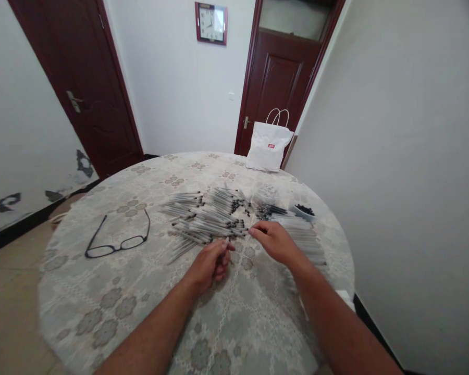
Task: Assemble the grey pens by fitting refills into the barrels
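My left hand (211, 262) is curled above the tablecloth at the near edge of a pile of slim pale sticks with dark ends (209, 221), which look like pens. Its thumb and fingers are pressed together; what they hold, if anything, is too small to make out. To the right, my right hand (274, 240) pinches with thumb and forefinger beside the dark ends of the pile, and the thing in the pinch cannot be made out. Beyond my right wrist lies a second stack of pale, translucent sticks (303, 234). Dark-tipped pieces (271, 211) lie behind it.
A small bowl (297, 211) of tiny black pieces (305, 209) stands at the right. Eyeglasses (117, 247) lie on the left of the round, cloth-covered table (113, 291). A white paper bag (269, 146) stands at the far edge. Something white (346, 298) sits by my right forearm.
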Demonstrator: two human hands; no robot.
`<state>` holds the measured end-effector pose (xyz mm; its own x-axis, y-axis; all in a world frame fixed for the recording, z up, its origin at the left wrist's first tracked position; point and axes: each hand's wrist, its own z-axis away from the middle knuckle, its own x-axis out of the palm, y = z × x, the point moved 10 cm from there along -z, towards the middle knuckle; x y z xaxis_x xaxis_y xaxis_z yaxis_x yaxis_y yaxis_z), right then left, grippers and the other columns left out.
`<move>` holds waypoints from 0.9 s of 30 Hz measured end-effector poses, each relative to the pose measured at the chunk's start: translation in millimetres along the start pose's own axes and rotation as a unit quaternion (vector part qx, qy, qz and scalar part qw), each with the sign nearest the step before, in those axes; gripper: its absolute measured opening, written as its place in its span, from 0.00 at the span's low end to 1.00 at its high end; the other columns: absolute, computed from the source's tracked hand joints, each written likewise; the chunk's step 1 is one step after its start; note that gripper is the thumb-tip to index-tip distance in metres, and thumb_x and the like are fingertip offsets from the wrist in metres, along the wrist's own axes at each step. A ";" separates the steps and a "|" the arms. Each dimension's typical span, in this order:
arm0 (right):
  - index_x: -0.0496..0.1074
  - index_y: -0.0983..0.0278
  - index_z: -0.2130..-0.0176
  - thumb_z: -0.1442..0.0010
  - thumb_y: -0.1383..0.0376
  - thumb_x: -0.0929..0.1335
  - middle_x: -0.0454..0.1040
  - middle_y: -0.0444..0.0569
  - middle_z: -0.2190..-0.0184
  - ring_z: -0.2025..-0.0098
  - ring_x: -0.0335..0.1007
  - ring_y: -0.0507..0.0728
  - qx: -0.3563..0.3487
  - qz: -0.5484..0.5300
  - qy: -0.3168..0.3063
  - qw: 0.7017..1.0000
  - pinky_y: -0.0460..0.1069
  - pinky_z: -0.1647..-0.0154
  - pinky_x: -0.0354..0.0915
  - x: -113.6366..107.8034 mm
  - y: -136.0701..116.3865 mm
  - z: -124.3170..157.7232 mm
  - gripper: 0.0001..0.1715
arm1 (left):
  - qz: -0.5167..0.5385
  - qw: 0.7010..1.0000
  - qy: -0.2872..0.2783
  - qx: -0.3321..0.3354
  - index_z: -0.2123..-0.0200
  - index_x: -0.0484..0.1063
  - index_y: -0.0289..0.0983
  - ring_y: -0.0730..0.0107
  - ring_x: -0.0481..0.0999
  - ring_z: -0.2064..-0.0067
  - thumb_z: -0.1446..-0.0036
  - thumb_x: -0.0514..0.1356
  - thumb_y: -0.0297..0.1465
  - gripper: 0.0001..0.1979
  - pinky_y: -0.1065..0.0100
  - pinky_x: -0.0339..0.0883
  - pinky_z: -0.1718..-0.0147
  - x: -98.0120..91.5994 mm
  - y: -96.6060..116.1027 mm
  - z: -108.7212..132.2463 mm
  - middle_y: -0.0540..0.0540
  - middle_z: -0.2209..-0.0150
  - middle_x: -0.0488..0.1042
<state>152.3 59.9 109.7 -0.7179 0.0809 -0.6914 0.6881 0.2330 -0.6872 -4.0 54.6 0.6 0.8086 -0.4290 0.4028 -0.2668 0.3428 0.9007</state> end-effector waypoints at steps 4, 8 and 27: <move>0.80 0.65 0.67 0.40 0.60 0.67 0.76 0.45 0.74 0.72 0.69 0.54 0.028 0.070 -0.035 0.997 0.47 0.68 0.62 -34.1 34.2 -41.0 0.13 | 0.011 0.998 0.013 0.061 0.57 0.70 0.38 0.70 0.73 0.71 0.40 0.63 0.44 0.17 0.72 0.64 0.75 -5.2 14.6 -4.1 0.45 0.68 0.78; 0.78 0.66 0.49 0.39 0.60 0.67 0.81 0.51 0.62 0.67 0.73 0.55 0.057 0.116 0.140 0.982 0.49 0.61 0.67 -98.5 61.7 -78.8 0.22 | -0.001 0.994 0.040 0.097 0.55 0.69 0.38 0.73 0.72 0.72 0.40 0.64 0.45 0.18 0.73 0.62 0.76 -11.9 22.0 -4.9 0.42 0.62 0.81; 0.75 0.64 0.53 0.33 0.66 0.69 0.79 0.51 0.58 0.55 0.74 0.57 -0.023 0.116 0.001 0.993 0.49 0.52 0.65 36.7 -18.0 79.1 0.09 | -0.131 0.986 0.064 0.079 0.60 0.74 0.36 0.60 0.82 0.64 0.48 0.70 0.45 0.20 0.60 0.78 0.63 -9.5 25.7 -4.1 0.44 0.66 0.81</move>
<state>121.9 -18.0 79.1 -0.5410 0.1387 -0.8295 0.8293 0.2524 -0.4986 -16.4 70.9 19.3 0.9172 -0.3738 0.1377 -0.1097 0.0952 0.9894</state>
